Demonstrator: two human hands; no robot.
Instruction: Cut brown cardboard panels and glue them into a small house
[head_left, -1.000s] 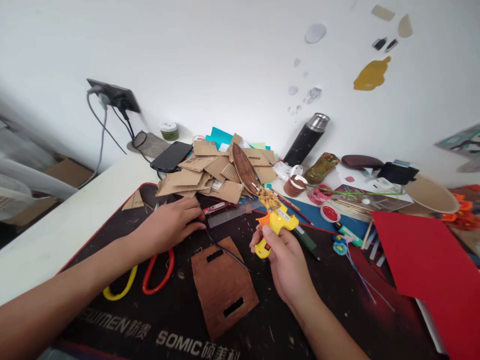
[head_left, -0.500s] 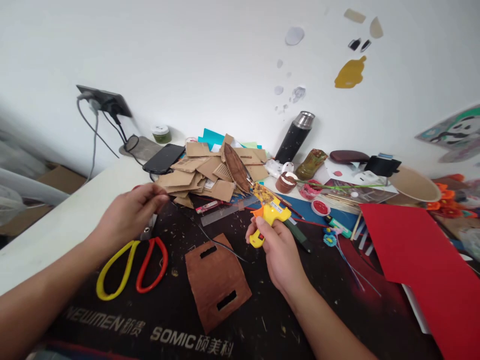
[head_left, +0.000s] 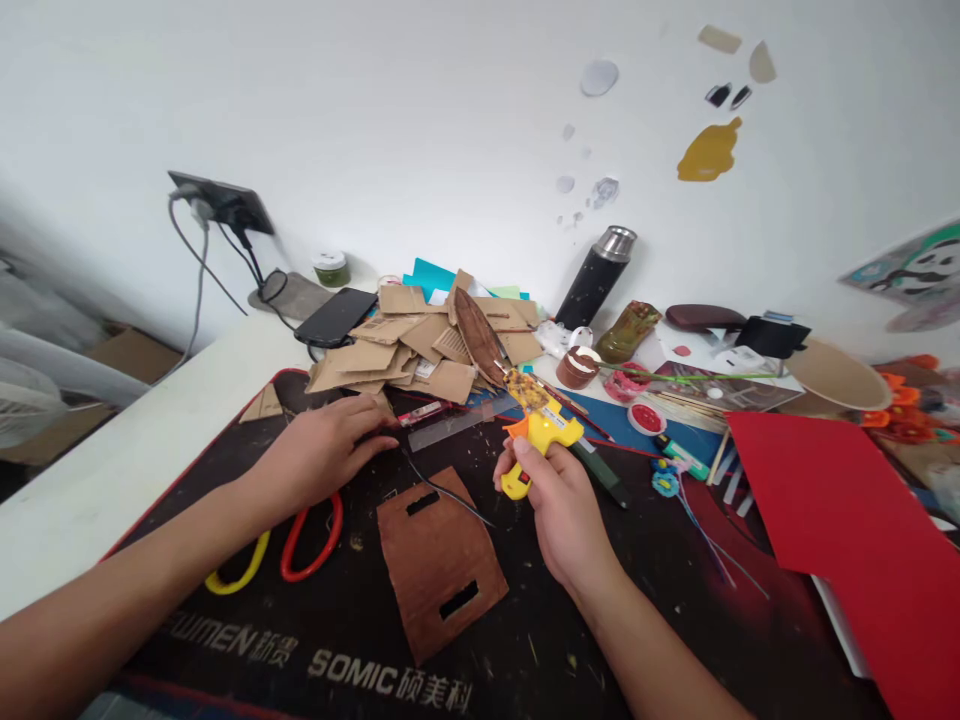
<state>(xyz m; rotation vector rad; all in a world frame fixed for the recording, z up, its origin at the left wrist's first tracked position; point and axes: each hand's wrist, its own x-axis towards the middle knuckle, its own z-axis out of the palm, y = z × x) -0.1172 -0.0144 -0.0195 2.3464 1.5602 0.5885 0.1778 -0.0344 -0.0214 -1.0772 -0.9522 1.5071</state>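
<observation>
In the head view my right hand (head_left: 559, 495) grips a yellow hot glue gun (head_left: 546, 428) by its handle, its stained nozzle end towards the cardboard pile. My left hand (head_left: 326, 445) reaches over the scissors (head_left: 335, 540), covering their blades and part of the yellow handle. Its fingers are bent, with the thumb apart from them, close to the edge of the cardboard pieces (head_left: 367, 357). A thin black cable (head_left: 450, 492) runs past the thumb. Between my hands a brown sheet with two slots (head_left: 442, 560) lies flat on the dark mat (head_left: 600, 640).
A brown leaf-shaped piece (head_left: 477, 335) rests on the cardboard. Behind stand a black thermos (head_left: 596, 280) and a small brown pot (head_left: 577, 368). A clear ruler (head_left: 461, 420) lies in front of the pile. Red sheets (head_left: 832, 520) cover the right side. A phone (head_left: 335, 318) lies at the back left.
My left hand has moved right and lower, over the scissors towards the cardboard's front edge, and its thumb has parted from the fingers. My right hand still holds the glue gun in place.
</observation>
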